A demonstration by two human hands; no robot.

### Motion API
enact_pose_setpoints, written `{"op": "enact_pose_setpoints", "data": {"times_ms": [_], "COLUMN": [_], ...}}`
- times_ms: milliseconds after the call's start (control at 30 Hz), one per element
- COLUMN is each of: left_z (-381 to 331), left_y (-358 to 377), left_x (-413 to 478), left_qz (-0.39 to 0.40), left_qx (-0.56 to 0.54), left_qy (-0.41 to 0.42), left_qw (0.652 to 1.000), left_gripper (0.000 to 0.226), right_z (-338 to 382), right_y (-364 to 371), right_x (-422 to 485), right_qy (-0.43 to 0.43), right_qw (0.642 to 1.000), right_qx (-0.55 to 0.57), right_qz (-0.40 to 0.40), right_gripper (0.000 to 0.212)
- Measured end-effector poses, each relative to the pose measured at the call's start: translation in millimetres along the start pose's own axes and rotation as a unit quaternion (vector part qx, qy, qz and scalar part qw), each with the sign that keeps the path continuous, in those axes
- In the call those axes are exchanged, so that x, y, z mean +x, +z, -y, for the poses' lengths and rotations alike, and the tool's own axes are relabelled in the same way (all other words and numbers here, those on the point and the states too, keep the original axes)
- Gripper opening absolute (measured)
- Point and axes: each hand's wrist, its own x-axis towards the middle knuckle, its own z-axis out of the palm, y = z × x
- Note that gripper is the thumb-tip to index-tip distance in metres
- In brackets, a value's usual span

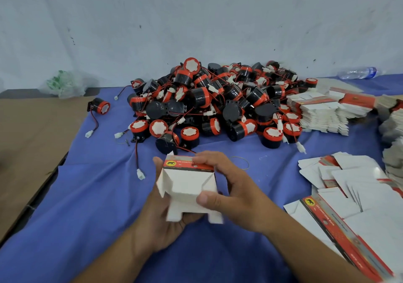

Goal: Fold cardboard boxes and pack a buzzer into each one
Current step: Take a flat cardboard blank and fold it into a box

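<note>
1. Both hands hold one half-formed cardboard box (189,185) above the blue cloth (104,206) on the tabletop; each grip is closed on the box, which sits between them, near the viewer's side of the buzzer pile (218,101)
2. The left hand (160,215) cups the box from below and from its left side, palm up, fingers curled under the white bottom flaps, thumb tip showing at the box's upper left corner
3. The right hand (234,192) comes in from the box's right side, its thumb pressed on a white flap at the near face and its fingers laid over the red printed top edge
4. The box is opened into a tube, its flaps splayed and not tucked, so I judge the folding to be mid-way; no buzzer is inside it as far as can be seen
5. No finished, closed box shows anywhere, so most of the work looks to be left
6. The buzzer pile lies beyond the box, large and tangled with red wires; one stray buzzer (100,106) sits to the left of the pile
7. Flat unfolded cartons (349,186) spread to the right of the box, and stacked cartons (320,112) lie at the right of the pile
</note>
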Motion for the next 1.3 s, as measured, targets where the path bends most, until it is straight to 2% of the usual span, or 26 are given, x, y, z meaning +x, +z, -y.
{"op": "enact_pose_setpoints", "data": {"times_ms": [100, 167, 267, 400, 500, 633, 733, 767, 867, 967, 1100, 1200, 1233, 1300], "left_z": [4, 3, -1, -8, -8, -5, -2, -2, -7, -6, -4, -7, -9, -10], "left_y": [5, 4, -4, -17, -18, -10, -6, -5, -6, -11, -12, -16, -17, -12], "left_x": [3, 5, 5, 6, 4, -1, -3, -2, -2, 0, 3, 6, 4, 4], "left_qz": [0.018, 0.036, 0.051, 0.085, 0.082, 0.136, 0.126, 0.116, 0.118, 0.124, 0.048, -0.008, -0.022, -0.02], "left_qx": [0.11, 0.15, 0.242, 0.211, 0.258, 0.352, 0.37, 0.371, 0.317, 0.288, 0.242, 0.261, 0.251, 0.27], "left_qy": [0.063, 0.127, 0.213, 0.205, 0.217, 0.217, 0.231, 0.23, 0.206, 0.178, 0.173, 0.201, 0.2, 0.211], "left_qw": [0.992, 0.98, 0.945, 0.952, 0.938, 0.9, 0.891, 0.892, 0.918, 0.933, 0.954, 0.944, 0.947, 0.939], "left_gripper": [0.052, 0.058, 0.073, 0.061, 0.051, 0.051, 0.068, 0.068, 0.038, 0.037, 0.031, 0.026, 0.027, 0.031], "right_z": [-1, 0, 3, 6, 6, 3, 2, 4, 4, 4, 2, 1, 1, 0], "right_y": [0, 0, -6, -6, -6, -10, -8, -6, 1, 4, 4, 9, 12, 16], "right_x": [0, 0, 0, 1, 3, 6, 6, 6, 4, 2, -1, -3, -2, 1], "right_qy": [0.044, 0.083, 0.082, 0.103, 0.133, 0.141, 0.127, 0.125, 0.121, 0.108, 0.063, 0.055, 0.058, 0.073], "right_qw": [0.995, 0.995, 0.996, 0.991, 0.978, 0.959, 0.946, 0.948, 0.969, 0.981, 0.984, 0.984, 0.985, 0.98], "right_qx": [-0.082, -0.041, 0.022, 0.083, 0.154, 0.207, 0.25, 0.244, 0.144, 0.084, 0.14, 0.168, 0.161, 0.164], "right_qz": [-0.022, -0.029, -0.01, 0.033, -0.032, -0.132, -0.162, -0.16, -0.161, -0.138, -0.088, -0.027, -0.031, -0.091], "right_gripper": [0.067, 0.069, 0.061, 0.048, 0.043, 0.026, 0.02, 0.016, 0.016, 0.021, 0.02, 0.024, 0.025, 0.023]}}
